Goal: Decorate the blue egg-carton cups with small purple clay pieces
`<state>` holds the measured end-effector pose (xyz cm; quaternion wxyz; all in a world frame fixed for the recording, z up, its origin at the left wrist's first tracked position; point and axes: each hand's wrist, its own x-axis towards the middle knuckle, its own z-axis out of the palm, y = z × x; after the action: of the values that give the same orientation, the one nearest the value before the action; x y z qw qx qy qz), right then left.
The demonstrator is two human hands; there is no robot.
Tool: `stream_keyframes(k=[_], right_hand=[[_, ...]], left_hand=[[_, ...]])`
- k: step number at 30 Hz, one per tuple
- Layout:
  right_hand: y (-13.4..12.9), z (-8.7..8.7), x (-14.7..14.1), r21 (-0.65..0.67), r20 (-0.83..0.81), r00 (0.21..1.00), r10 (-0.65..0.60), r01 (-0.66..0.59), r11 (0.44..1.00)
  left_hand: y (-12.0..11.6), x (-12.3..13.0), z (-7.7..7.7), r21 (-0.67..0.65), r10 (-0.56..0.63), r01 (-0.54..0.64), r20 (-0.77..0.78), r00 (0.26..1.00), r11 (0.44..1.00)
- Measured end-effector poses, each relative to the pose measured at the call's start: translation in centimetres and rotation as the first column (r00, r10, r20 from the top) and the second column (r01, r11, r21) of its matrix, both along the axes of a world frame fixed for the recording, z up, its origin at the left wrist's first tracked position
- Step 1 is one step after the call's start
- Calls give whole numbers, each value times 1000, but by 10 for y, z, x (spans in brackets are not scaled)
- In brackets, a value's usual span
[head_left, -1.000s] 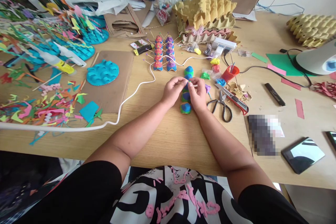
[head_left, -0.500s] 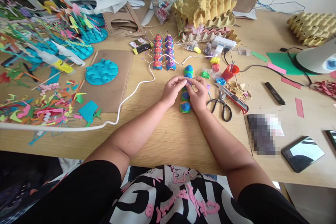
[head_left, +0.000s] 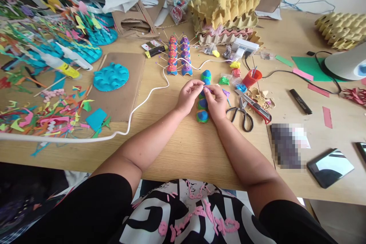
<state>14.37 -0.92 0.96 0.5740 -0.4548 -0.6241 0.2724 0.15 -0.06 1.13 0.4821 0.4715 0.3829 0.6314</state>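
Observation:
My left hand (head_left: 188, 97) and my right hand (head_left: 216, 101) meet fingertip to fingertip. Pinched between them is a small bit of purple clay (head_left: 205, 87), mostly covered by the fingers. Under and just beyond my hands lies a strip of egg-carton cups (head_left: 203, 116) coated in blue and green clay; its middle is partly hidden. Right beside my right hand rests a purple clay piece (head_left: 226, 93) with a thin blue stick. Farther back stand two finished-looking cup strips, one red (head_left: 172, 55) and one purple (head_left: 185, 55), with thin pins sticking out of their sides.
Black-handled scissors (head_left: 243, 112) and a red utility knife (head_left: 256, 106) lie right of my hands, near an orange cup (head_left: 252, 78). A white cable (head_left: 128, 120) crosses the table. Blue carton disc (head_left: 111, 77) and paper scraps are leftward; egg trays (head_left: 225, 7) stand behind.
My hands stay together over the strip, with only slight finger movement on the purple clay. The whole view has shifted very slightly; nothing else has visibly moved.

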Motion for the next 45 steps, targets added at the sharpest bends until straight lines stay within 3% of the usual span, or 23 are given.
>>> stream_keyframes(k=[8,18,27,45], right_hand=[[0,-2,-2,-64,-106,992,66,-73,995],[1,-2,-2,-78,-155,987,-38,26,997],[11,-14,-2,-67,-262,965,-17,0,998],[10,-8,-1,-120,-362,932,-31,-13,993]], left_hand=[[-2,-2,2,1,35,-35,-51,998,999],[0,-3,0,-5,16,-16,-34,999,1000],[1,-4,-2,-15,8,-9,-41,999,1000],[2,-4,-3,2,11,-11,-11,1000,1000]])
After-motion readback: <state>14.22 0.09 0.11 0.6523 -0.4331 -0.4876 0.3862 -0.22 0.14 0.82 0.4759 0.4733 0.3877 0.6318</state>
